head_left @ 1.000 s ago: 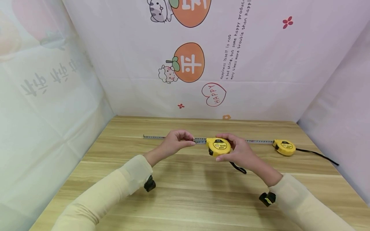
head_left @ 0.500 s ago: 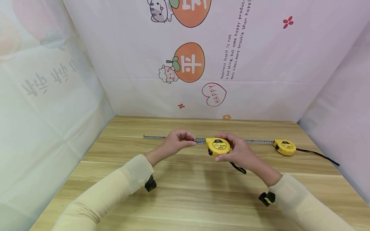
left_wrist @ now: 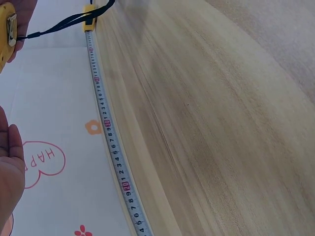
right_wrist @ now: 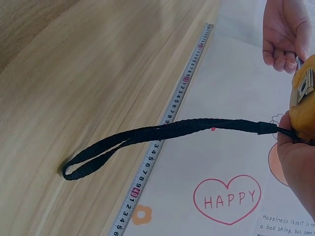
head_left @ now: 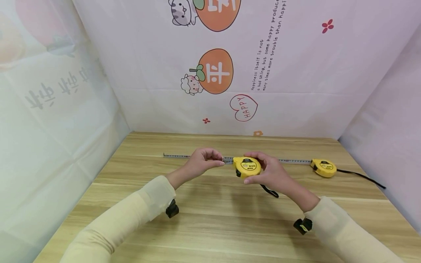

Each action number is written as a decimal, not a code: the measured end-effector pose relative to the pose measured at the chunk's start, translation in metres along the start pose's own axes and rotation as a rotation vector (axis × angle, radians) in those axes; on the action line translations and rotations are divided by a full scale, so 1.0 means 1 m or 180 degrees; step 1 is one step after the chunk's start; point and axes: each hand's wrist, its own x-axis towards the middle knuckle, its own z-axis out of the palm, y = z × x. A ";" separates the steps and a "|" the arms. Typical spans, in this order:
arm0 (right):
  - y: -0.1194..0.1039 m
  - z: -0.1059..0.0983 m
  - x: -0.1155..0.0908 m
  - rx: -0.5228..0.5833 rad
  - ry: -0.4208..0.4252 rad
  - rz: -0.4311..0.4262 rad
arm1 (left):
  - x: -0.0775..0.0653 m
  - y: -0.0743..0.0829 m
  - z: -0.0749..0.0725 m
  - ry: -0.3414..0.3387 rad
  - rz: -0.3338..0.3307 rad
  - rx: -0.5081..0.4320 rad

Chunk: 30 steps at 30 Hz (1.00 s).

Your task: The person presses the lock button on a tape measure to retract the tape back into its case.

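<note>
In the head view, my right hand (head_left: 271,171) grips a yellow tape measure (head_left: 248,166), held above the table, its black wrist strap (right_wrist: 162,129) dangling. A short piece of its blade (head_left: 228,160) sticks out to the left. The thumb and fingers of my left hand (head_left: 202,161) pinch the hooked tip of that blade. Behind both hands, a second yellow tape measure (head_left: 323,168) lies on the right of the table. Its long blade (left_wrist: 109,130) stretches left across the wood, partly hidden by my hands in the head view.
The wooden table (head_left: 204,226) meets a white printed cloth (head_left: 154,80) at its back edge. More cloth hangs at both sides. A black cord (head_left: 361,176) trails right from the second tape measure. Small black cameras sit under both cuffs.
The held tape measure has moved slightly left and my left hand slightly right, so the exposed piece of its blade is a little shorter. The second tape measure stays put.
</note>
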 end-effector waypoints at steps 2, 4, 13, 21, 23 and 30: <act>0.000 0.000 0.000 0.0012 -0.0006 0.0003 | 0.001 -0.002 0.000 -0.0003 0.0009 -0.0011; 0.000 0.001 0.000 0.0016 -0.0009 0.0005 | 0.001 -0.003 0.000 -0.0010 0.0029 -0.0015; -0.001 0.002 0.001 0.0049 -0.0024 0.0033 | 0.001 0.000 0.002 0.0020 -0.0008 0.0016; -0.001 0.003 0.000 0.0060 -0.0016 0.0014 | 0.001 -0.001 0.002 0.0010 -0.0001 0.0007; -0.002 0.003 0.000 0.0069 -0.0023 0.0002 | 0.001 -0.002 0.002 -0.0002 0.0010 -0.0003; -0.002 0.004 0.001 0.0096 -0.0040 -0.0037 | 0.002 -0.001 0.003 -0.0016 0.0017 -0.0033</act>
